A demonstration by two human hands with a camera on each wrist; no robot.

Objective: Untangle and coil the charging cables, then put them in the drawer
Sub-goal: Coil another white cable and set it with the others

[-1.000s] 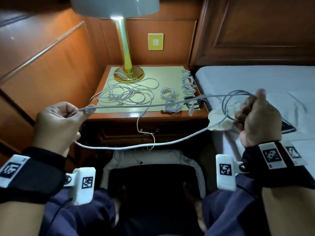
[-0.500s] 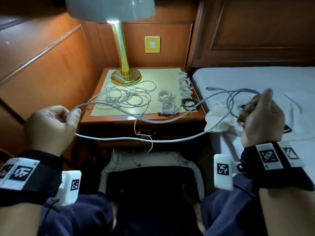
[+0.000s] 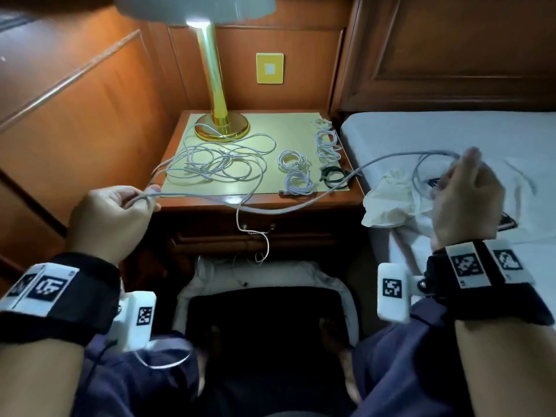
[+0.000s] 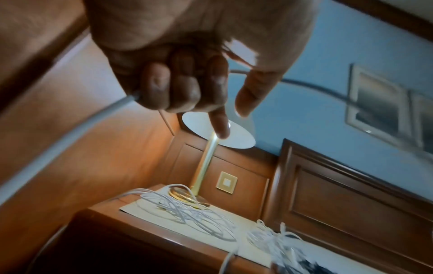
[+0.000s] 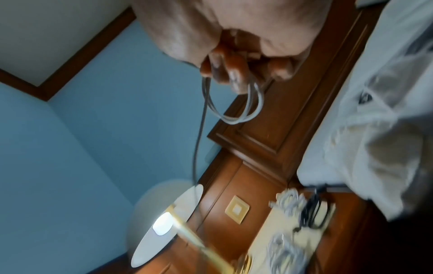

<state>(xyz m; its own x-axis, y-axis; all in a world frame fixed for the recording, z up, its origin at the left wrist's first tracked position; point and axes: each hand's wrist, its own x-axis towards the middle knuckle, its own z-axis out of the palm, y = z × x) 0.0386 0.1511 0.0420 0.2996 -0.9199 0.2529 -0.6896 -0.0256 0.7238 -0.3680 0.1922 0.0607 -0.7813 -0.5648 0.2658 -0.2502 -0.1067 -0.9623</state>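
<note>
L hand (image 3: 111,218) & R hand (image 3: 464,200) both grip one cable (image 3: 270,209), slack before nightstand (image 3: 258,200) front edge; tangle (image 3: 216,164) near lamp (image 3: 221,127), coils (image 3: 296,173) at right edge.

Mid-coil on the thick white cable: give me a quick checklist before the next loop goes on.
1. Right hand grips the loops already wound: ok.
2. Left hand holds the thick white cable to feed it: ok.
3. Slack between the hands hangs free of the nightstand: cannot tell; it sags across the front edge.
4. Slack clear of the thin cable dangling over that edge: not ok; they cross.
5. Tangled pile untouched by the feed: cannot tell.
6. Drawer open for storing: not ok; shut.
</note>
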